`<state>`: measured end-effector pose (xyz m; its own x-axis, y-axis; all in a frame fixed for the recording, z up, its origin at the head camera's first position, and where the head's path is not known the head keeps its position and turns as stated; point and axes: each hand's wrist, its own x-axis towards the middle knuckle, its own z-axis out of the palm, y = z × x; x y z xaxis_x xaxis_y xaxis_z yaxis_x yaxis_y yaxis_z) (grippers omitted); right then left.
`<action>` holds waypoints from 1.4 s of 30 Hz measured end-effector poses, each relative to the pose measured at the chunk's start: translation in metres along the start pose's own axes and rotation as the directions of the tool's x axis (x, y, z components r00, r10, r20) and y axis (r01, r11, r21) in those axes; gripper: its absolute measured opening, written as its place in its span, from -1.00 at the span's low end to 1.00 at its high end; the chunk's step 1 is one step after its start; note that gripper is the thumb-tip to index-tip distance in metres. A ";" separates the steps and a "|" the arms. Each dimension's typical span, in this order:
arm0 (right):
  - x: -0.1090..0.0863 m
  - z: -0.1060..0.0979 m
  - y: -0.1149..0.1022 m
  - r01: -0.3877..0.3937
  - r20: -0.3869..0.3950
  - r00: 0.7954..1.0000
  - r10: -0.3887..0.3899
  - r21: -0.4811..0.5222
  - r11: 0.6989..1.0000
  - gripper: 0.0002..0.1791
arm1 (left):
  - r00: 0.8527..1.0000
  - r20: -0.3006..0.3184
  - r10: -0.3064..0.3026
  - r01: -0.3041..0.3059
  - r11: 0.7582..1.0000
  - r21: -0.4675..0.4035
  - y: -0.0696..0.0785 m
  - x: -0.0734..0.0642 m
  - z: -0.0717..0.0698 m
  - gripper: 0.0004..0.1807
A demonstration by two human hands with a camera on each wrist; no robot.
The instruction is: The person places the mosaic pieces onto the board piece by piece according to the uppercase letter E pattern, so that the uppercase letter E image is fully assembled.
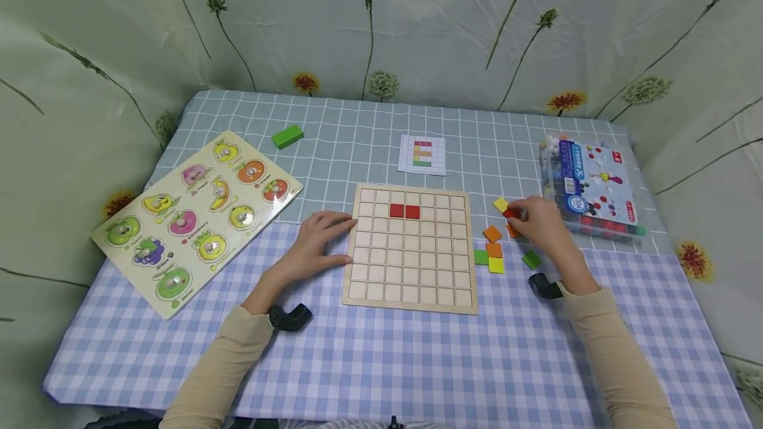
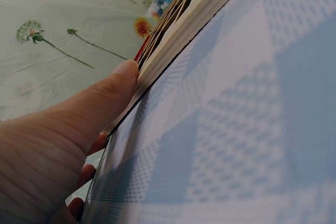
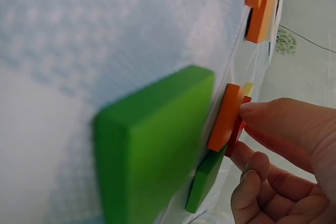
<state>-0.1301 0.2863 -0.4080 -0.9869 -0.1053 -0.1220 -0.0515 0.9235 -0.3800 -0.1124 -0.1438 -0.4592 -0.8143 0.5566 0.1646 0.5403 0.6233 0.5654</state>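
Observation:
A wooden grid board [image 1: 411, 308] lies in front of me, with two red tiles [image 1: 405, 211] side by side in its upper part. My left hand [image 1: 312, 243] rests at the board's left edge, thumb and fingers spread; in the left wrist view the thumb [image 2: 118, 85] touches the board's side. To the right of the board, my right hand [image 1: 539, 220] pinches a red tile [image 3: 239, 129] between thumb and fingers. Around it lie loose square tiles: orange [image 1: 492, 234], yellow [image 1: 496, 265] and green [image 1: 532, 259]. An orange tile [image 3: 226, 116] is right beside the pinched one.
Behind the board lies a pattern card [image 1: 439, 163] with a coloured grid design. A fruit puzzle board [image 1: 197, 217] lies at the left, with a green block [image 1: 288, 137] beyond it. At the right back is a clear plastic box [image 1: 608, 184] of coloured parts.

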 end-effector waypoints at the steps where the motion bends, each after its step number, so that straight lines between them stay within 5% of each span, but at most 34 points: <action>1: 0.000 0.000 -0.001 0.003 -0.012 1.000 -0.003 0.002 1.000 -0.65 | 1.000 -0.001 0.002 -0.002 1.000 -0.002 0.000 0.000 0.000 -0.22; 8: 0.000 0.001 -0.011 0.049 -0.067 0.997 -0.049 0.001 0.999 -0.66 | 1.000 0.011 -0.008 0.008 1.000 0.003 -0.001 0.000 0.000 -0.24; 15: 0.005 0.007 -0.026 0.174 -0.133 0.975 -0.179 -0.053 0.983 -0.70 | 1.000 0.000 0.002 -0.002 1.000 0.003 -0.001 0.000 0.001 -0.23; 22: 0.010 0.010 -0.041 0.208 -0.118 0.970 -0.211 -0.040 0.977 -0.73 | 1.000 -0.004 0.013 -0.013 1.000 0.016 -0.002 -0.001 0.002 -0.22; 30: 0.019 0.016 -0.056 0.323 -0.138 0.936 -0.325 -0.034 0.946 -0.74 | 1.000 0.004 -0.010 0.010 1.000 0.008 0.000 0.000 0.000 -0.23; 42: 0.023 0.023 -0.085 0.316 -0.063 0.946 -0.317 -0.017 0.948 -0.73 | 1.000 0.007 -0.017 0.017 1.000 0.003 0.001 0.000 0.000 -0.23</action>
<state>-0.1451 0.1964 -0.3995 -0.9273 -0.3690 0.0626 -0.3637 0.8488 -0.3839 -0.1121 -0.1436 -0.4585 -0.8216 0.5501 0.1494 0.5273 0.6338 0.5659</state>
